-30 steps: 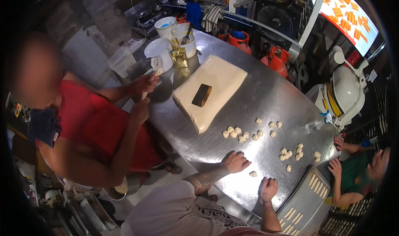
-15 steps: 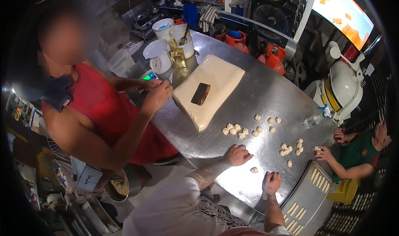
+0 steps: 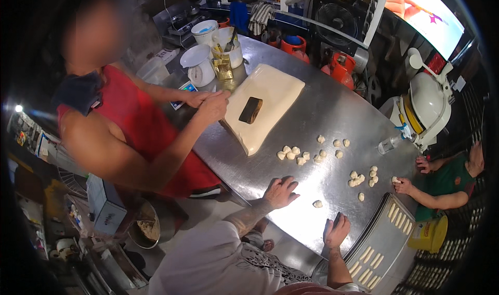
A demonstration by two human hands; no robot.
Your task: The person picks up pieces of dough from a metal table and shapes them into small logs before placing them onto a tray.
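My left hand (image 3: 278,192) rests palm down on the steel table (image 3: 262,191) with fingers apart. A single dough ball (image 3: 317,204) sits to its right. Lower down, my right hand (image 3: 336,231) rests near the table edge, empty, its fingers apart and slightly bent, beside a metal tray (image 3: 377,259) of dough sticks (image 3: 399,218). Groups of dough balls (image 3: 291,152) (image 3: 357,178) are spread beyond both hands. Farther back lies a large pale dough slab (image 3: 278,92) with a dark rectangular block (image 3: 250,109) on it.
A co-worker in red (image 3: 130,129) holds something small near a scale (image 3: 182,100); another in green (image 3: 442,186) grips a dough ball at right. White tubs (image 3: 202,32), a spray bottle (image 3: 387,144), a white machine (image 3: 431,105) and orange gas cylinders (image 3: 340,66) surround the table.
My hands have shifted slightly, the left one leftward and up. The red-clad co-worker's hands moved right toward the slab. The green-clad co-worker's near hand moved up and took hold of dough.
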